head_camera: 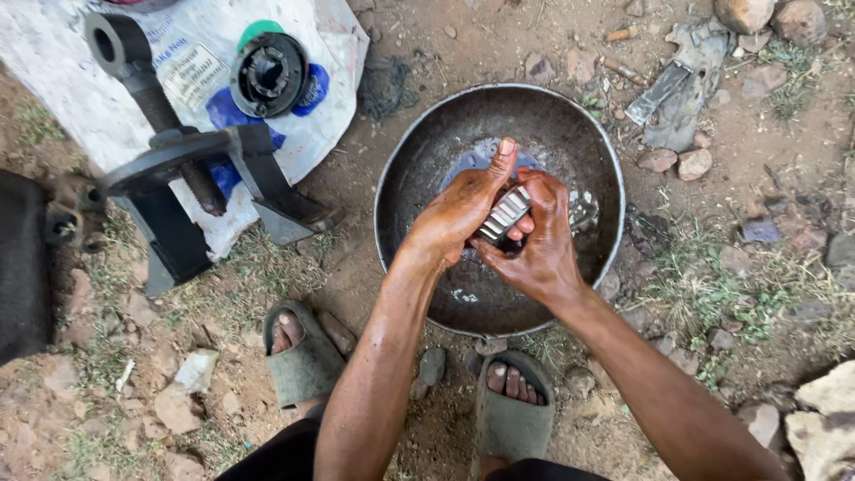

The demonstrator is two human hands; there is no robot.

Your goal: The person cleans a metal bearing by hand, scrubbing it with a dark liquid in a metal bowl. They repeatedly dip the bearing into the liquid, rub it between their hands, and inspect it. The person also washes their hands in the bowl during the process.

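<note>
The roller bearing (503, 214), heavy, stiff and oil-slick, sits clasped between your left hand (459, 214) and right hand (539, 245) over the pan (410, 169); grip its outer rim.

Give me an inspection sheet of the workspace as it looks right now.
Surface: bare dirt ground with stones and sparse grass.
Job's things: silvery roller bearing held over a round dark metal pan with a little liquid in it.
Clutter: white printed sack carrying a black round hub part and a dark steel shaft-and-bracket assembly; grey scrap piece.
Grippers: left hand and right hand both grip the bearing, fingers oily.
Cables: nothing seen.
Surroundings: two feet in grey sandals.
</note>
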